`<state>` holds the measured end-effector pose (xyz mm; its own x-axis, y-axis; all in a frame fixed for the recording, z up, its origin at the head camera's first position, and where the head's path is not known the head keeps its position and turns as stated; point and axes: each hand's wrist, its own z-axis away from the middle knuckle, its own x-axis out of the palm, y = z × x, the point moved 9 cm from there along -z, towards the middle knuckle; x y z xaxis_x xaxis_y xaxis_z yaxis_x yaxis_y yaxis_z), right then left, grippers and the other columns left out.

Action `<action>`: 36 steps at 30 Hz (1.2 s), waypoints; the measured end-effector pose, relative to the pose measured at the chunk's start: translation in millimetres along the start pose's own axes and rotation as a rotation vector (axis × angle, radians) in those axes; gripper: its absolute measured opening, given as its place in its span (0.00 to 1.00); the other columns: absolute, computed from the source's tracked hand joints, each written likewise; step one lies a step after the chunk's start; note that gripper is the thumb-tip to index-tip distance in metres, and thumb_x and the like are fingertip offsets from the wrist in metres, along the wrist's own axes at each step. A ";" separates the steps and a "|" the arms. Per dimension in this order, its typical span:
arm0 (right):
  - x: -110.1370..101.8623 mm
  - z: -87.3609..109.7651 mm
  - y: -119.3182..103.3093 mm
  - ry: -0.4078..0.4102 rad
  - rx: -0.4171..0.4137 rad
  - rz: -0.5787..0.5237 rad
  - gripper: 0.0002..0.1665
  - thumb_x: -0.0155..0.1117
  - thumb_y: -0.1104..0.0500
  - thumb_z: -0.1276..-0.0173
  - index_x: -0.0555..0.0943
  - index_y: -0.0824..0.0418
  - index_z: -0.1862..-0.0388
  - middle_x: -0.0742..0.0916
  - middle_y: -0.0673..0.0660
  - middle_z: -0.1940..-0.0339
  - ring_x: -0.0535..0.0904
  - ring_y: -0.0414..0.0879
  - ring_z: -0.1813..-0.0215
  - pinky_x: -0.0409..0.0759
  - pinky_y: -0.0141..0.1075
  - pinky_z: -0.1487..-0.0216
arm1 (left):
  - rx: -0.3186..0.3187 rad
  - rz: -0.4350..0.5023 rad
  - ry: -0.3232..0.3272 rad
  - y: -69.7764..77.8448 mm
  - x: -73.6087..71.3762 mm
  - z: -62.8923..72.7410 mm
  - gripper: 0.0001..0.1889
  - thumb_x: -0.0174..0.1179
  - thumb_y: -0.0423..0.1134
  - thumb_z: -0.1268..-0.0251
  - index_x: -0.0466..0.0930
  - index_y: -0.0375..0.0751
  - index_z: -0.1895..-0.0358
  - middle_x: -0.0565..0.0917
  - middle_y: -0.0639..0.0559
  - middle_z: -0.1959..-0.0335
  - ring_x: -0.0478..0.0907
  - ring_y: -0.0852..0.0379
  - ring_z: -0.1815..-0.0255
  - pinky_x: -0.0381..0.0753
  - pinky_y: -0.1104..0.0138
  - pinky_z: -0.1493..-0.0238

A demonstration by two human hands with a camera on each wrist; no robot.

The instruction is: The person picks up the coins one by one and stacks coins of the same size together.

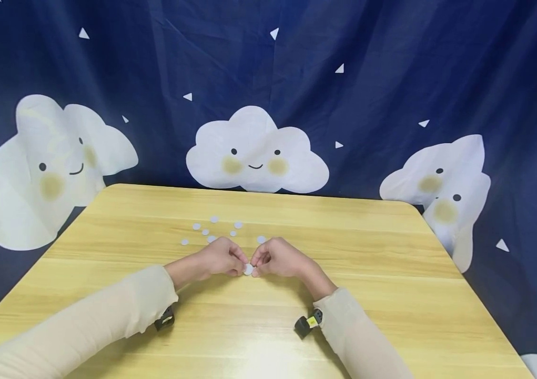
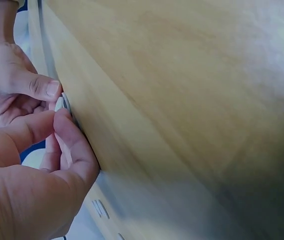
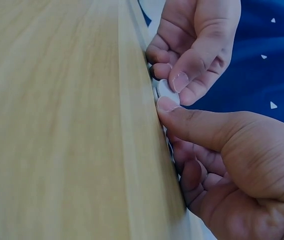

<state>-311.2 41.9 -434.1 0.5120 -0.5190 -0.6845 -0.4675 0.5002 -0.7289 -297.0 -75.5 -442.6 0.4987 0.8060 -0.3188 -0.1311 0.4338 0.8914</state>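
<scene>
Close over the wooden table (image 1: 259, 310), both hands meet at a small round white disc (image 1: 248, 269). My left hand (image 1: 221, 258) pinches its left side between thumb and fingers. From the opposite side, my right hand (image 1: 281, 258) has its thumb and fingertips on the edge of the same disc. The right wrist view shows the white face of the disc (image 3: 166, 91) between the two thumbs, with a thin grey edge right beside it. In the left wrist view fingers cover most of the disc (image 2: 60, 103).
Several small white discs lie scattered beyond the hands, among them one disc (image 1: 261, 239) behind the right hand and another disc (image 1: 184, 242) farther left. A dark blue curtain (image 1: 372, 105) with clouds hangs behind the table's far edge. Both wrists carry small black cameras.
</scene>
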 end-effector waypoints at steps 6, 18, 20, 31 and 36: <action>0.5 -0.5 -0.7 0.000 0.002 -0.004 0.06 0.79 0.63 0.40 0.88 0.59 0.65 0.87 0.45 0.71 0.82 0.38 0.66 0.83 0.32 0.59 | -0.012 -0.021 0.031 0.9 0.4 1.0 0.04 0.65 0.24 0.39 0.83 0.28 0.62 0.85 0.41 0.63 0.84 0.52 0.62 0.87 0.59 0.52; 0.3 -1.2 2.6 0.003 -0.001 -0.019 0.06 0.79 0.64 0.40 0.88 0.59 0.65 0.87 0.46 0.72 0.82 0.38 0.67 0.83 0.32 0.59 | 0.023 -0.098 0.052 2.4 -2.6 4.7 0.05 0.65 0.24 0.37 0.83 0.30 0.60 0.86 0.44 0.66 0.86 0.51 0.62 0.87 0.60 0.57; 1.0 -1.9 2.7 0.003 -0.004 -0.021 0.06 0.79 0.65 0.40 0.88 0.60 0.65 0.88 0.46 0.72 0.83 0.38 0.67 0.83 0.32 0.59 | 0.034 -0.132 0.049 1.9 -3.8 5.9 0.06 0.67 0.24 0.39 0.83 0.31 0.59 0.86 0.45 0.66 0.85 0.52 0.63 0.87 0.62 0.59; 0.5 -0.1 0.7 -0.004 0.003 -0.028 0.06 0.78 0.65 0.39 0.88 0.60 0.65 0.87 0.46 0.72 0.82 0.39 0.66 0.83 0.32 0.59 | 0.059 -0.245 0.047 3.0 -2.5 0.2 0.11 0.74 0.26 0.49 0.84 0.34 0.61 0.84 0.48 0.68 0.80 0.54 0.67 0.83 0.66 0.64; 0.4 -0.2 -2.1 -0.005 -0.009 -0.027 0.06 0.78 0.65 0.39 0.88 0.61 0.64 0.87 0.46 0.71 0.82 0.39 0.66 0.83 0.32 0.59 | 0.080 -0.300 0.047 7.7 -2.7 -0.2 0.11 0.75 0.26 0.50 0.85 0.34 0.63 0.83 0.49 0.70 0.79 0.54 0.68 0.82 0.65 0.65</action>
<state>-310.1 40.5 -432.9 0.5278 -0.5289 -0.6646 -0.4602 0.4796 -0.7471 -299.5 -74.3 -434.9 0.4645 0.6653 -0.5845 0.0844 0.6237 0.7771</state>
